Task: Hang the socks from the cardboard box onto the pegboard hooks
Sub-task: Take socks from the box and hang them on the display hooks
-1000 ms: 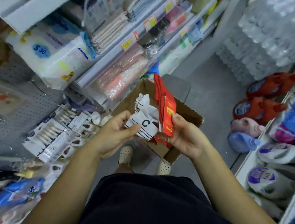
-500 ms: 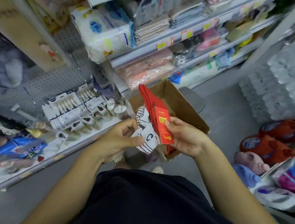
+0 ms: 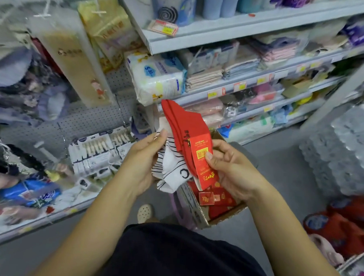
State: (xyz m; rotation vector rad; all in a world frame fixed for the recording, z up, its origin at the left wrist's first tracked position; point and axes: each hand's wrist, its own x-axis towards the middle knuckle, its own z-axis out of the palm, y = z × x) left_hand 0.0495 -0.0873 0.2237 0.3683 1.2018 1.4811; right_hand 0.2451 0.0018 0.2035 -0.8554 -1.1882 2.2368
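Fingers (image 3: 222,147) of the right hand (image 3: 232,169) are curled, and with the thumb they pinch the red paper label (image 3: 203,161) on a pair of red socks (image 3: 183,125). The left hand (image 3: 142,163) is curled around a pair of white striped socks (image 3: 171,168), with its thumb pressed on top. The two pairs touch each other. They are held up in the air, just above the cardboard box (image 3: 191,209). More red sock packs (image 3: 218,199) lie inside the box.

The grey pegboard (image 3: 90,121) is off to the left, well apart from the hands. Packets hang and lean all over it. It is too blurry for me to pick out a free hook.

I think the red pair could slip, because only its label is pinched and the socks stick up loose above it. The striped pair is bunched up, so its hanging hole may be hard to find. With both hands full, poking a hook through could knock other packets down.
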